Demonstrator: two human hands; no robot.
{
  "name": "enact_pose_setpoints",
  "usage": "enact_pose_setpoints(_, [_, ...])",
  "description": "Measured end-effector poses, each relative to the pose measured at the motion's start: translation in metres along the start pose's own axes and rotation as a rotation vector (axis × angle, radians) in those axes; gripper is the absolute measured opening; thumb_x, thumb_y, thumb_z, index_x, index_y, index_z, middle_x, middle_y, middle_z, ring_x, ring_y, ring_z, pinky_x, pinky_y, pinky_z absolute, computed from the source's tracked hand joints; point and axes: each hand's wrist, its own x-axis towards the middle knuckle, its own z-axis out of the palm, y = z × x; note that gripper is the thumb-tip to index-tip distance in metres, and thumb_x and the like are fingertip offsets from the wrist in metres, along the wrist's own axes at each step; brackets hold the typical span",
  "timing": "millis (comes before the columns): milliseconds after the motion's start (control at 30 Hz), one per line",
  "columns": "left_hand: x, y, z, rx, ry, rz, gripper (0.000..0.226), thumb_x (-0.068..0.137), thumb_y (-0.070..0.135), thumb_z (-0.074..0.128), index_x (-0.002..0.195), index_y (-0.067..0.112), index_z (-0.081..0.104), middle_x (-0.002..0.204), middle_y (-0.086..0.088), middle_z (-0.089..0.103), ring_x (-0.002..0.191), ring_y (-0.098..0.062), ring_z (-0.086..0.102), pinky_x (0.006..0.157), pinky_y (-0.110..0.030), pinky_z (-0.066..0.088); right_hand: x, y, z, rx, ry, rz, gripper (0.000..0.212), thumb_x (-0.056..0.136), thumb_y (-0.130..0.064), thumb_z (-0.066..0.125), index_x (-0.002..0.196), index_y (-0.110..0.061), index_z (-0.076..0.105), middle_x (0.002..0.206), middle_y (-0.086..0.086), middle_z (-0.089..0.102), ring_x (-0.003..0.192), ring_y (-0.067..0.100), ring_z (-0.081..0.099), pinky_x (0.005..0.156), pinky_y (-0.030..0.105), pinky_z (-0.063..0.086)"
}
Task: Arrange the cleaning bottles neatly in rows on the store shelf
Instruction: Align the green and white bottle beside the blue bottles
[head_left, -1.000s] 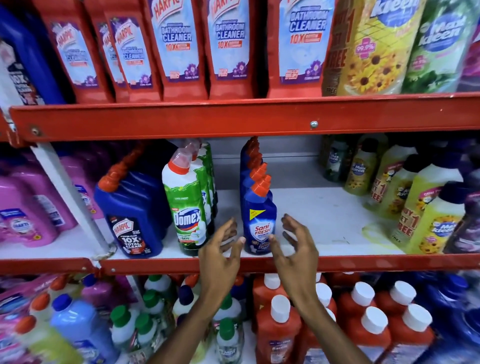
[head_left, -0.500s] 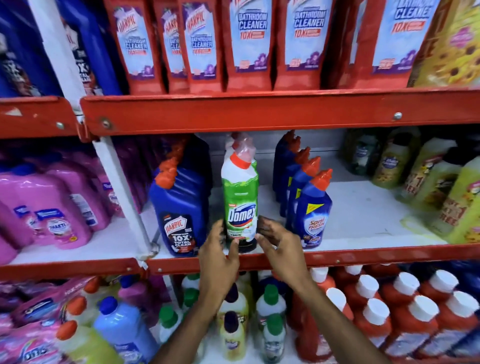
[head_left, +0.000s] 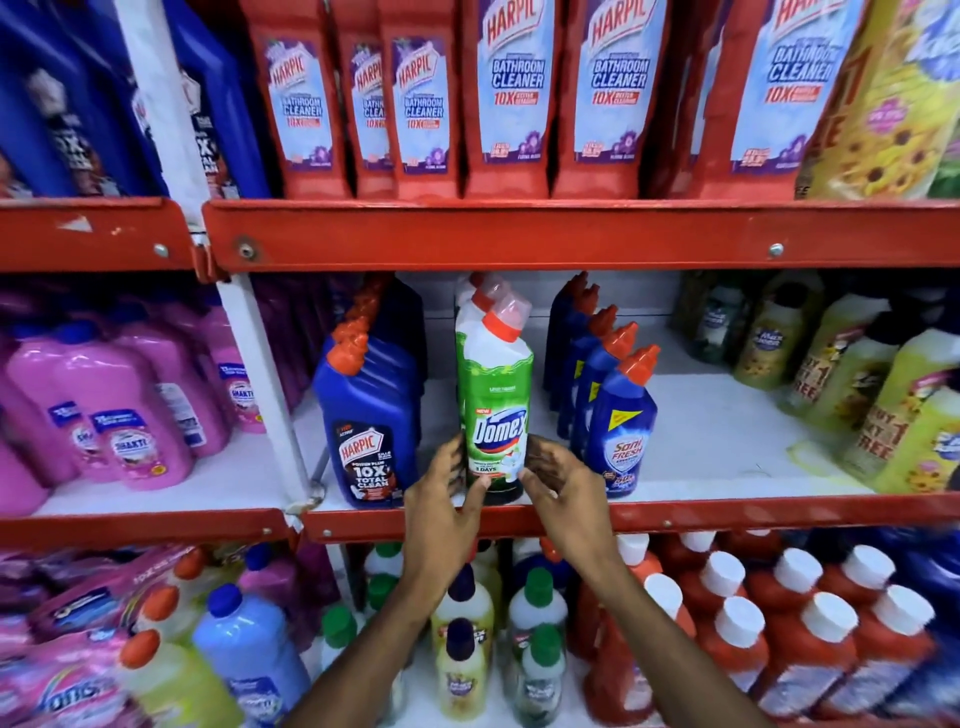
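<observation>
Both hands are now closing in lower on the green-and-white Domex bottle with the red collar (head_left: 494, 410), having shifted over from the blue Sani Fresh bottle with the orange cap (head_left: 619, 426). The left hand (head_left: 441, 512) is cupping the bottle's left side, thumb pressing near its dark base; the right hand (head_left: 563, 491) is touching its right lower edge, fingers (head_left: 540, 457) slightly spread. The Domex bottle is standing upright at the front of the white middle shelf with the red metal lip (head_left: 727, 512), between the dark blue Harpic bottle (head_left: 369, 431) and the Sani Fresh row.
</observation>
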Motion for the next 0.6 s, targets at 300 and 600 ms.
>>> enact_pose_setpoints(300, [-0.022, -0.005, -0.077, 0.059, 0.536, 0.162, 0.024, 0.086, 0.016, 0.070, 0.107, 0.028, 0.066, 0.102, 0.006, 0.071, 0.095, -0.014, 0.069, 0.086, -0.034, 0.058, -0.027, -0.042, 0.061, -0.002, 0.104, -0.284, 0.021, 0.086, -0.010, 0.072, 0.103, -0.024, 0.068, 0.095, -0.009, 0.070, 0.080, 0.004, 0.069, 0.073, 0.014, 0.053])
enact_pose_setpoints(600, [0.005, -0.036, -0.115, 0.120, 0.172, -0.001, 0.063, 0.083, 0.006, 0.079, 0.138, 0.013, 0.051, 0.124, -0.004, 0.073, 0.110, -0.020, 0.071, 0.092, -0.024, 0.053, -0.010, -0.037, 0.113, -0.028, -0.103, -0.001, 0.034, 0.090, -0.009, 0.070, 0.124, -0.014, 0.067, 0.108, -0.007, 0.076, 0.096, -0.003, 0.071, 0.093, 0.026, 0.059])
